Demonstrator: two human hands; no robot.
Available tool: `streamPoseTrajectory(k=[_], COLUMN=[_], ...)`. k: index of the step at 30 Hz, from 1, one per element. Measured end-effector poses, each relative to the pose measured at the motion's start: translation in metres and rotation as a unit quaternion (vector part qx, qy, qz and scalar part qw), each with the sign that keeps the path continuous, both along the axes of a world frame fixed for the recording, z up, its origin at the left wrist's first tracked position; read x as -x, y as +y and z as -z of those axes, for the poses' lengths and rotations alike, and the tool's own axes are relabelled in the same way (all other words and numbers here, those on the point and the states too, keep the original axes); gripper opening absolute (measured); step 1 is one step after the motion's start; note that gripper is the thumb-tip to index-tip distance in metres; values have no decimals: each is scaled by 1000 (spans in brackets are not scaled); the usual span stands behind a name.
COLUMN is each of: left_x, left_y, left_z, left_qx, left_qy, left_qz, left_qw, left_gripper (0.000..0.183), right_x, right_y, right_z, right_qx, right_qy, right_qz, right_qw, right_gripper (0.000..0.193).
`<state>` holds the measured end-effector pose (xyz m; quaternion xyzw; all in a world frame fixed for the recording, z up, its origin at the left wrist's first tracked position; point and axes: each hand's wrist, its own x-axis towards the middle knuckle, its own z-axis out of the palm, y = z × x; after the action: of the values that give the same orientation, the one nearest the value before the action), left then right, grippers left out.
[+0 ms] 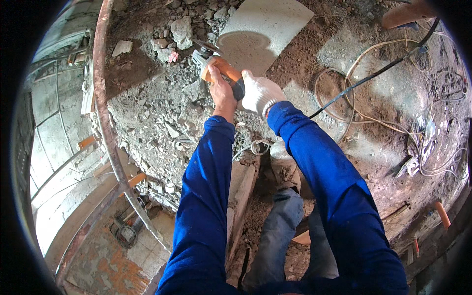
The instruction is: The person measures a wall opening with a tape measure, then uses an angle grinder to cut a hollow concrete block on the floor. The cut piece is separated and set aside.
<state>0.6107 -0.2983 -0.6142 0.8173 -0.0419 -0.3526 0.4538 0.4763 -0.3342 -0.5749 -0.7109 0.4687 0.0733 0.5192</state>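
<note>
Orange angle grinder (222, 66), upper centre, likely hefty, rigid! Bare left hand (223, 97), gloved right hand (260, 93) curled round its body; best gripped behind the disc (208, 47).

A mottled pole (101, 88) runs along the left edge of the rubble-strewn ground (295, 61), a grey stone chunk (182, 32) lies near its far edge, and pale cable (388, 124) loops rightward.

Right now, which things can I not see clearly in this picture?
In the head view:
Grinder: its rear, partly hidden by the right hand.
Black cable: its further run, hidden behind the right sleeve.
Brown tube, top right: its far end, cut off by the dark rim.
Grey thing, lower left: too small to identify.
</note>
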Motion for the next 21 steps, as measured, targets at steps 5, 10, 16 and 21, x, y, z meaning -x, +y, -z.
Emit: streamPoseTrajectory(k=[5, 10, 16, 21], left_x=[-11, -19, -25, -23], left_y=[-15, -21, -23, -24], left_z=[5, 8, 6, 7], left_qx=[-9, -17, -24, -45], left_qy=[-22, -29, -31, -36], left_qz=[-18, -7, 5, 22], left_qw=[1000, 999, 999, 998], left_gripper=[104, 105, 106, 104], right_x=[-9, -17, -23, -22], right_y=[-12, -19, -20, -18], right_z=[7, 11, 10, 13], right_qx=[20, 32, 25, 39], right_qy=[-15, -22, -13, -15], right_qz=[1, -5, -9, 2], right_qw=[1000, 999, 1000, 999], right_gripper=[73, 74, 74, 73])
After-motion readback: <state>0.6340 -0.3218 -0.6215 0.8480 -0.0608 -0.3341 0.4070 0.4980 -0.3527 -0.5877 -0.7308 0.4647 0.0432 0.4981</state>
